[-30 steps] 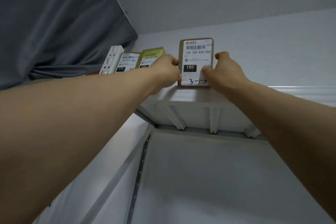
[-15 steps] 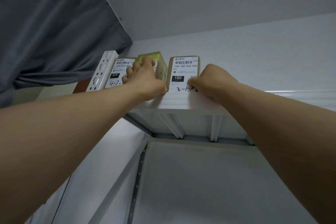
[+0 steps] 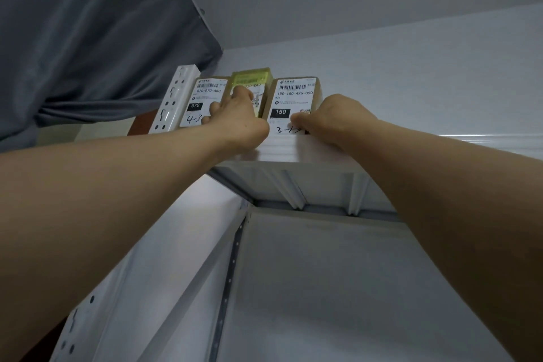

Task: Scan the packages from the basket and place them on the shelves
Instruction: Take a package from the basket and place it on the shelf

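Both arms raised, reaching up and forward.
Left hand (image 3: 235, 122) back toward camera, fingers extended forward; right hand (image 3: 335, 117) knuckles up, fingers curled, thumb pointing left.

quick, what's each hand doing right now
left hand: open, fingers pressing the yellow box and the 070 box.
right hand: gripping the 150 box.
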A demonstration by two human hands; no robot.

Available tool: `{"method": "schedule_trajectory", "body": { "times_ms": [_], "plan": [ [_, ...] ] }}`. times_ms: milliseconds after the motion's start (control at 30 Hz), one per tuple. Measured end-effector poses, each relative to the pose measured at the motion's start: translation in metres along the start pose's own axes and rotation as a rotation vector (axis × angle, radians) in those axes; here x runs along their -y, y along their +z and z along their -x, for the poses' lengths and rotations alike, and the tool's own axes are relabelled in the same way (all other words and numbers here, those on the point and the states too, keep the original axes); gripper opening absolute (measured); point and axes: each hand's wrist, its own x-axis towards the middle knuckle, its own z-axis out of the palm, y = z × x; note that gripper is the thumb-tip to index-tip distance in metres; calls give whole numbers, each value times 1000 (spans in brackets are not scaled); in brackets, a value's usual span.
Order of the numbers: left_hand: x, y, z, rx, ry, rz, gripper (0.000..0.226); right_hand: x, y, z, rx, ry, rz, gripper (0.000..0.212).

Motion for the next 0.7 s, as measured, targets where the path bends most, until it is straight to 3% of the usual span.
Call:
{"method": "schedule_trajectory", "body": {
  "times_ms": [67, 200, 267, 367, 500, 700],
  "plan": [
    [-5, -1, 8, -30, 18, 21, 67, 0, -7, 9, -49, -19, 10, 31],
    [-27, 3, 37, -125, 112, 53, 51, -5, -25, 42, -398, -113, 43, 33],
    [-44, 11, 56, -145, 177, 71, 40, -16, -36, 66, -461, -204, 75, 32],
    [-74, 25, 91, -129, 282, 56, 33, -45, -55, 103, -425, -240, 77, 26],
    [-112, 52, 154, -34, 366, -10, 35, -104, -78, 157, -319, -156, 90, 20],
    [-146, 102, 256, 221, 498, -262, 10, -197, -119, 260, -111, -53, 174, 19]
  ]
}}
